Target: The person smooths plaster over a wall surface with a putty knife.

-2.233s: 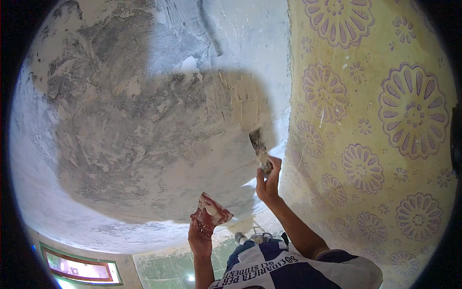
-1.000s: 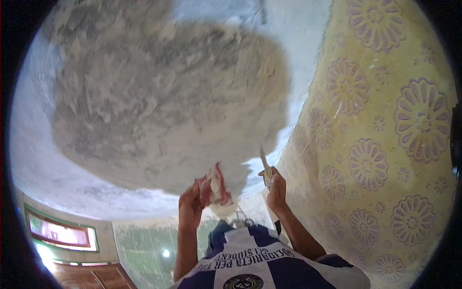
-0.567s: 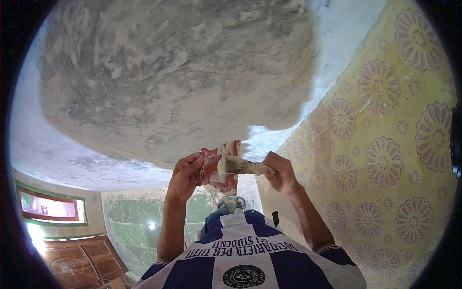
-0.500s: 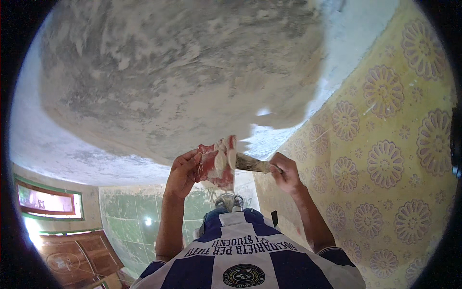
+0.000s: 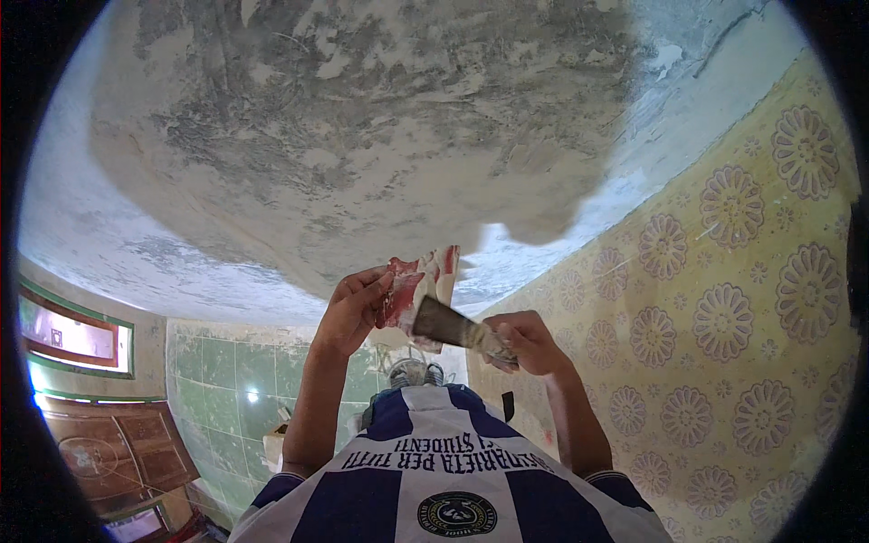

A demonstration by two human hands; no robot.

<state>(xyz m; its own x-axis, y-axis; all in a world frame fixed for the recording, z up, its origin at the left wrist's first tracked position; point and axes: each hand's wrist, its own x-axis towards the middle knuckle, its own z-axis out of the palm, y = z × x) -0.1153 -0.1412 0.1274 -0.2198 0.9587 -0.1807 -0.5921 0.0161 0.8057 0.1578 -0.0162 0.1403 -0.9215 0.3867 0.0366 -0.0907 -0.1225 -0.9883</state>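
My left hand [image 5: 348,312] grips the left edge of a red flat putty board [image 5: 402,297], its fingers closed on it. White putty [image 5: 444,286] coats the right part of the board. In my right hand [image 5: 536,344] is a putty knife [image 5: 444,325], the fist wrapped round its smeared handle. The knife's dark, broad blade lies across the lower right of the board, over the putty. Whether the blade presses on the board is hard to tell. Both tools are held in front of my chest.
A plastered wall [image 5: 362,136] with rough grey patches and white areas rises ahead. To the right stands a yellow wall [image 5: 688,326] with flower patterns. Green tiles [image 5: 217,371], a brown wooden door [image 5: 109,448] and a window [image 5: 77,335] are at the lower left.
The putty knife has swung from the board's right edge to across its face, its blade now showing broadside. My right hand has come slightly lower; my left keeps its hold.
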